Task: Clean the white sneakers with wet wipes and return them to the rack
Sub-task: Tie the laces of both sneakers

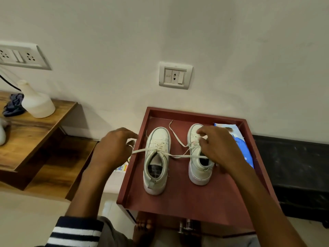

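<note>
Two white sneakers stand side by side on the dark red top of the rack [187,207], toes toward the wall. The left sneaker [156,161] has a loose lace stretched across it. My left hand [114,148] pinches one end of a white lace [140,150] just past the rack's left rim. My right hand [215,147] rests over the right sneaker [198,172] and pinches its laces near the tongue. A blue and white pack of wet wipes [242,141] lies beside that sneaker, partly hidden by my right hand.
A wooden shelf unit [35,139] stands to the left with a white spray bottle [35,102] and a dark cloth [14,104] on it. Wall sockets [175,75] sit above the rack. A black ledge [293,172] runs along the right. My bare foot [144,227] is below the rack.
</note>
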Motion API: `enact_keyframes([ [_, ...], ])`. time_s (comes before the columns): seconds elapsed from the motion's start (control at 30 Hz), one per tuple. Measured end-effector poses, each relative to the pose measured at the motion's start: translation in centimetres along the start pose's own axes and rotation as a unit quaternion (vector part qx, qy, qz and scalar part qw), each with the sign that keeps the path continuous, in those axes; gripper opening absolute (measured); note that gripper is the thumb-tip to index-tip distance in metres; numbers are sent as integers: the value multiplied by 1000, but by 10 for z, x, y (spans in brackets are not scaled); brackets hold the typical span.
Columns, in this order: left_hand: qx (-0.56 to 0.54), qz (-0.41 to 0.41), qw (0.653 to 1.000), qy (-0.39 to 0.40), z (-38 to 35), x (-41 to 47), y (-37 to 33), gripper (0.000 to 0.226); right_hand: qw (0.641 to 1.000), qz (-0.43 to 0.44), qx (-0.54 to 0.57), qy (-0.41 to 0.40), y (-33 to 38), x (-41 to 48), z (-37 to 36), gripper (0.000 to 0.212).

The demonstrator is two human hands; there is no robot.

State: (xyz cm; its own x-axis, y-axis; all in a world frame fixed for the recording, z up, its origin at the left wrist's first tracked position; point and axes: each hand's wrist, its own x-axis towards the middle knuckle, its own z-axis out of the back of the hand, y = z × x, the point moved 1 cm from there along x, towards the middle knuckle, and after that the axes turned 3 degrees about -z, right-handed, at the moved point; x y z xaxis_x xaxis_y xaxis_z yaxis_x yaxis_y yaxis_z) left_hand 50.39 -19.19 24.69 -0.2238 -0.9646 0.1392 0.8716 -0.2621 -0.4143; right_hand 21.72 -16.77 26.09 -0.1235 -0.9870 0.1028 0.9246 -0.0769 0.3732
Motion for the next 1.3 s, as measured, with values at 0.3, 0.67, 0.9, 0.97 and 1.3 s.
enact_keyframes([
  [0.3,82,-44,975,202,-49,12,-30,51,984,135,2,115,59,-19,-52,36],
  [0.67,47,-33,991,122,-42,14,-18,22,980,165,-67,90,56,-15,-56,16],
  [0.9,57,-15,992,111,-37,9,-19,13,983,134,-66,106,48,-13,-56,15],
  [0.97,85,-37,990,106,-36,3,-20,10,985,113,-18,131,39,-11,-57,15],
  [1.3,-251,92,959,96,-23,-2,-24,32,943,-26,267,199,56,-12,-35,35],
])
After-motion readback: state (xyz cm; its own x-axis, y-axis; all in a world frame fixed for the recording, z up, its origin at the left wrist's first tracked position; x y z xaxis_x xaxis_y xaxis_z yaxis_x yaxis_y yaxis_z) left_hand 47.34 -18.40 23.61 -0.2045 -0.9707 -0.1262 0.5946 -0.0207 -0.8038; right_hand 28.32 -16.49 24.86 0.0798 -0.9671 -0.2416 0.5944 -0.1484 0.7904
